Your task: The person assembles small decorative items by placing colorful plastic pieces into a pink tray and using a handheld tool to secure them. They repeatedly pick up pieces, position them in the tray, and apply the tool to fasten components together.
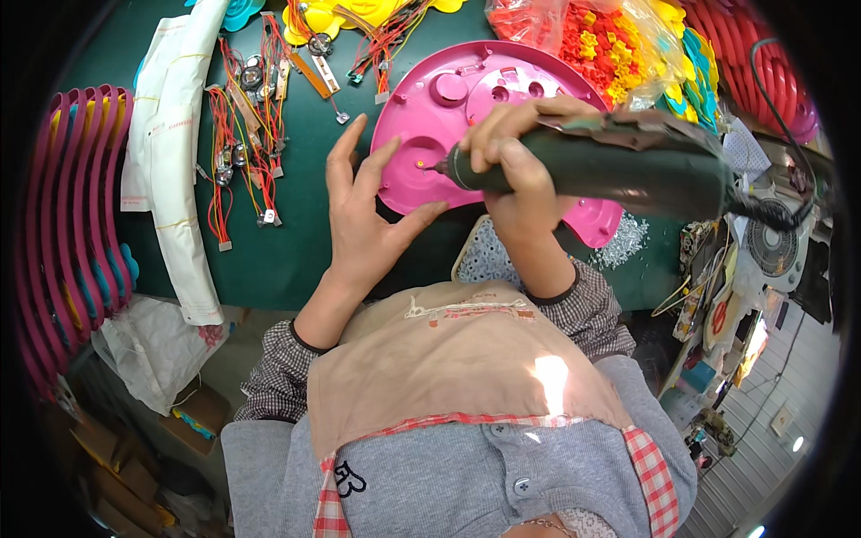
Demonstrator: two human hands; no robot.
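A pink plastic shell (414, 193) with round recesses and posts lies on the dark green table in front of me. In my right hand (520, 170) is a dark electric screwdriver (628, 170), its body running off to the right and its bit pointing left. The bit's tip meets or nearly meets a small brass-coloured spot (421, 164) in the shell's left recess. My left hand (372, 206) is at the shell's left edge, thumb and fingers spread around that recess. Whether its fingertips press on the shell is hard to tell.
Bundles of red-wired parts (247, 117) lie at the left, beside long white wrapped strips (170, 161). Loose screws (623, 240) are heaped at the right. Bags of red and yellow pieces (601, 54) stand behind. Stacked pink pieces (76, 206) rise at far left; a fan (774, 238) is at right.
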